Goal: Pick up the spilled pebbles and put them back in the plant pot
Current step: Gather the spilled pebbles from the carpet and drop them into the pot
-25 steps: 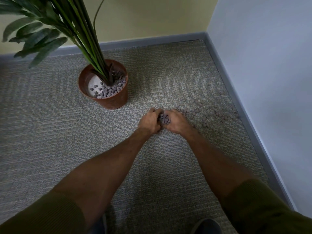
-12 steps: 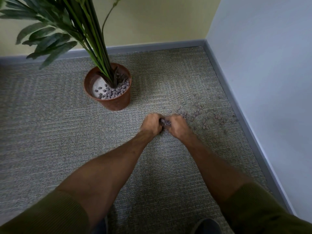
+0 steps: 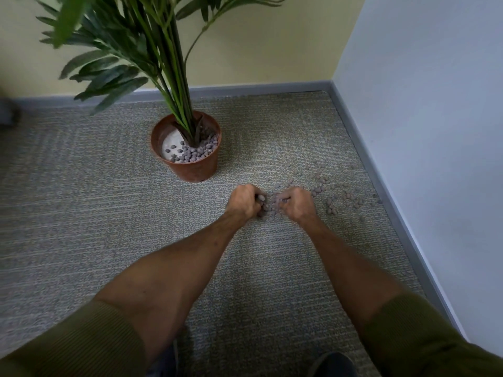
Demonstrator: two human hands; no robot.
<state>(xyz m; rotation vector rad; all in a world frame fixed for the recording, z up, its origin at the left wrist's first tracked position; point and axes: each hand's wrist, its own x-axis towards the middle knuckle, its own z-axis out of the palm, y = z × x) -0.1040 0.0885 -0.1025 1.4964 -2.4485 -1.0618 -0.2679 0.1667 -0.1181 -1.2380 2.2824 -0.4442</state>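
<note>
A terracotta plant pot (image 3: 190,170) stands on the grey carpet, holding a tall green plant (image 3: 152,50) and several grey pebbles (image 3: 196,153) over a pale surface. Spilled grey pebbles (image 3: 334,197) lie scattered on the carpet to the right of the pot. My left hand (image 3: 242,204) and my right hand (image 3: 298,202) are both down on the carpet, fingers curled round a small heap of pebbles (image 3: 269,206) that lies between them. How many pebbles sit inside each fist is hidden.
A grey skirting board (image 3: 381,186) and white wall run close along the right of the spill. A yellow wall (image 3: 258,44) closes the back. Plant leaves (image 3: 106,77) overhang the pot's left side. My shoes (image 3: 334,364) show at the bottom edge.
My hands, pressed together over the heap a second ago, have drawn slightly apart, so more of the pebbles shows between them. The camera has tilted up, showing more of the plant.
</note>
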